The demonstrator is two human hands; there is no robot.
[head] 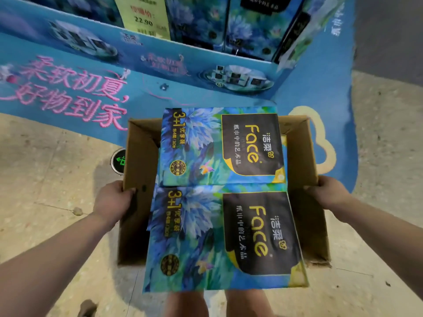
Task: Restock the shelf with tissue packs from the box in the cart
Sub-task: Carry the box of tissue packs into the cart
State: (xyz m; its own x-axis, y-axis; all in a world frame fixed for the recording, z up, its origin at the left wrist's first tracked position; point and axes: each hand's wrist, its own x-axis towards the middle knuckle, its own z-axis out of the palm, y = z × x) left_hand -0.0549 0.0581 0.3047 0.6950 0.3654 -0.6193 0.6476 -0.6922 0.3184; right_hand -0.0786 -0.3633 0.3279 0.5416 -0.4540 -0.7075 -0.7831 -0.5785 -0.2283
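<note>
Cardboard box (140, 156) is being carried open-topped above the floor (45, 179), held from both sides. Left hand (114, 200) is gripping the left wall with fingers (131, 191) curled over its rim; right hand (327, 193) is gripping the right wall the same way, fingers wrapped on the edge. The box is holding two tissue packs lying flat, touching edge to edge: far tissue pack (201, 145) toward the shelf, near tissue pack (196, 239) toward the person, its near end sticking out past the box's near edge. Both packs are sitting against the right side, leaving a gap along the left wall. They are looking identical: glossy blue-green floral wrap, black panel with yellow "Face" lettering, a yellow "3+1" mark and a round dark seal. Display shelf (206, 62), blue with pink lettering, is standing just beyond the box's far end; shelved packs (251, 26) in the same wrap are standing upright in it beside a yellow-green price sign (144, 17) showing 22.90. A round green marker (119, 161) is showing on the floor, left of the box.
</note>
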